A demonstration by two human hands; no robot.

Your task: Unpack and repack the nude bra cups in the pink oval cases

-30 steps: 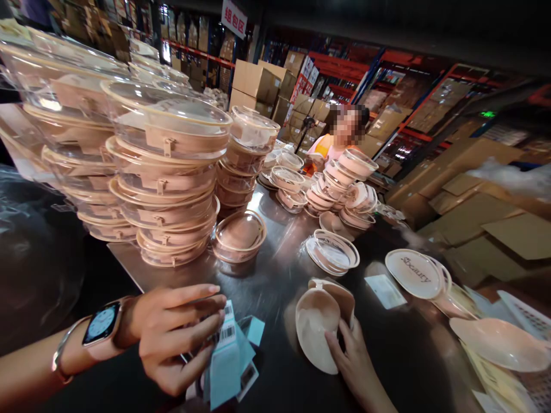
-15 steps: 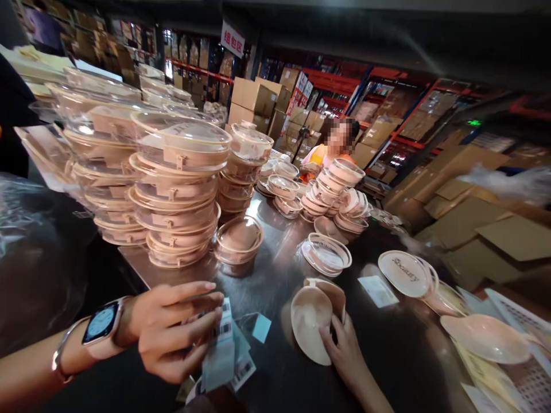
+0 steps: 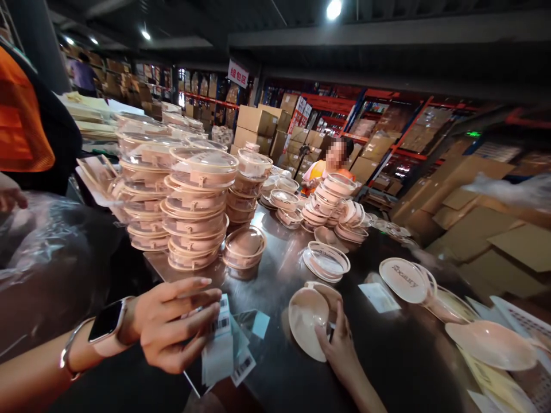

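Note:
My left hand (image 3: 183, 327) is at the front edge of the dark table, its upper fingers loosely extended and its lower fingers closed at a strip of white barcode labels (image 3: 220, 344). My thumb's grip on the strip is partly hidden. My right hand (image 3: 338, 344) holds a smooth beige cup-shaped piece (image 3: 306, 324), thumb on its inner face and fingers round its far side. A second beige lobe stands behind that piece. Between my hands lies a small pale blue slip (image 3: 260, 325). Beyond the right hand sits an oval clear-lidded case (image 3: 326, 261).
Tall stacks of clear-lidded peach cases (image 3: 196, 212) stand at left. More cases (image 3: 327, 201) are piled farther back. An oval lid with lettering (image 3: 403, 279), a beige cup (image 3: 491, 344) and a white basket (image 3: 531, 330) lie at right. A co-worker (image 3: 333, 163) is across the table.
The camera view has tilted up and shifted left, showing ceiling lights and a person in orange at left. My hands keep nearly the same pose; the cup-shaped piece has barely moved.

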